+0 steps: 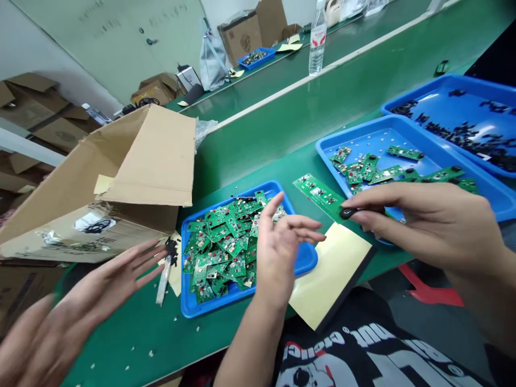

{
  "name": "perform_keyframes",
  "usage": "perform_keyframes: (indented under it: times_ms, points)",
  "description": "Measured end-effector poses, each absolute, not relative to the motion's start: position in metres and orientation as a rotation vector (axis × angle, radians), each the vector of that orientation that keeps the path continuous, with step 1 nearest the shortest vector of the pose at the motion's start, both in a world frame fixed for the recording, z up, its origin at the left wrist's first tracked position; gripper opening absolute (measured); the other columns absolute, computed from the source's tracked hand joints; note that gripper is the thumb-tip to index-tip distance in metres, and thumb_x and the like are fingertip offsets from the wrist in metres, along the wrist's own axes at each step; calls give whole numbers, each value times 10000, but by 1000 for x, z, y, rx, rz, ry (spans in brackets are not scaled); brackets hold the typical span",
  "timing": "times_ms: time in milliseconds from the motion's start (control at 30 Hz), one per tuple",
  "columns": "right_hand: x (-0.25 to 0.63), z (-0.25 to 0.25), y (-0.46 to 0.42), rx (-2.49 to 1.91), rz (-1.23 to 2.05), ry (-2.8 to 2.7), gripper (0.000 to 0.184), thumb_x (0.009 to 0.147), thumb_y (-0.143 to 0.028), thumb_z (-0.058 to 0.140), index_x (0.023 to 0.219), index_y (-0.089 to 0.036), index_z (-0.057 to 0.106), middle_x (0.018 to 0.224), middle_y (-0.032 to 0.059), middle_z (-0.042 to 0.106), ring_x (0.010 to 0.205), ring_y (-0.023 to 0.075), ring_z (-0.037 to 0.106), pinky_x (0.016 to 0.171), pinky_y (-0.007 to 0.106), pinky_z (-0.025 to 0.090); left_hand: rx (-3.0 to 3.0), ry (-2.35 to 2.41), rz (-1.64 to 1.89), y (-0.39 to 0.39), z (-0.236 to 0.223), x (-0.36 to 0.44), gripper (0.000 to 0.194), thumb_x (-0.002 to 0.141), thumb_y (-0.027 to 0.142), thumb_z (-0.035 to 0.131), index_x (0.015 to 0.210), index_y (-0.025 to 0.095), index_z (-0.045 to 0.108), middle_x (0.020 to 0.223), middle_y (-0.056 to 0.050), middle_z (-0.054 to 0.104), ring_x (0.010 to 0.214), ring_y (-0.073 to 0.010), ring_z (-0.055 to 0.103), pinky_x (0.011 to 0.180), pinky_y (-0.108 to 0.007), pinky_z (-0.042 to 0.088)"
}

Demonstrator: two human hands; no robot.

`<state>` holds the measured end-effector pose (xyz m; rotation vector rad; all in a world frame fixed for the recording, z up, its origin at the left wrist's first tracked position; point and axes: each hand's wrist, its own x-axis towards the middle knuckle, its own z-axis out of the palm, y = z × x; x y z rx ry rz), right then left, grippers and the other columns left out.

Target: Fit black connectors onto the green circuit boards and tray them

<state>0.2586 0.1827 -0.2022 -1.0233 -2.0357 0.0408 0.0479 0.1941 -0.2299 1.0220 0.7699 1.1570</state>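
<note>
Right hand [435, 220] nearer — pinching 1 green circuit board [320, 195] by black part [347, 212] at its near end; long axis runs forward-left, between 2 hands. Left hand [277, 250] empty, fingers splayed.

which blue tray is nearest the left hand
The tray heaped with green boards, beside the box: the left hand is over its right side. The other trays lie farther right or at the back.

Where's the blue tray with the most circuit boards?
The tray sits just left of centre in the head view, between the cardboard box and yellow sheet, partly hidden by the left hand.
</note>
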Motion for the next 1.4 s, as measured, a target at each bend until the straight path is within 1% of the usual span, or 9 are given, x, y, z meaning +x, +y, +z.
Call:
perform_keyframes:
  times_ms: [100,233,367,500,600,833,1000,1200,1400]
  points:
    - [247,-205,178,-1031,11,-2023,100,1110,-187,552,1091,-227,642,949,-3,812,772,136,789,702,193,632,1358,743,1313,180,-230,55,595,871,419,898,1379,264,631,1059,-59,810,896,-187,804,851,-291,671]
    - [239,-205,174,-986,-3,-2071,148,1129,-169,493,1128,-205,637,931,11,808,759,131,783,684,195,618,1522,886,1290,178,-229,59,262,938,380,834,1162,246,804,1074,-77,837,916,-212,799,796,-320,685]
    - [243,-202,169,-1022,8,-2099,174,1129,-183,477,1189,-204,640,955,13,814,723,137,776,671,202,618,1556,895,1359,181,-229,54,219,901,312,874,1113,264,845,984,-55,851,838,-202,797,720,-311,673]
    - [247,-195,165,-1067,41,-2106,214,1134,-218,467,1030,-213,654,827,-6,768,682,143,755,649,217,608,1635,870,1400,179,-226,51,237,855,166,893,1067,263,849,898,-31,841,773,-166,775,713,-278,629]
    - [248,-189,165,-1040,17,-2143,251,1141,-225,456,999,-200,661,785,-7,746,677,141,748,649,219,603,1712,846,1458,179,-224,52,273,857,94,843,1077,254,834,856,-22,819,714,-143,730,664,-261,589]
    - [247,-185,171,-1028,-73,-2146,223,1154,-242,453,1092,-181,659,875,1,783,698,132,758,646,199,598,1848,782,1481,183,-219,50,144,891,122,808,1007,206,789,798,-21,784,646,-117,658,594,-233,531]
    - [252,-181,173,-944,-53,-2217,270,1141,-183,431,975,-212,642,791,2,733,659,135,715,570,248,558,1876,675,1368,189,-215,38,146,927,99,767,1030,198,796,813,-31,799,666,-118,673,625,-237,556]
    - [260,-174,176,-783,-14,-2317,272,1141,-159,405,1015,-222,637,881,20,756,715,134,725,588,258,561,1764,590,1066,194,-202,28,130,933,101,772,1008,203,805,863,-48,845,798,-162,805,775,-267,657]
    - [258,-176,181,-752,2,-2336,274,1132,-169,448,1025,-216,696,916,17,768,744,117,733,642,207,593,1374,565,900,192,-197,23,119,933,111,783,980,207,733,849,-29,831,808,-177,849,758,-221,685]
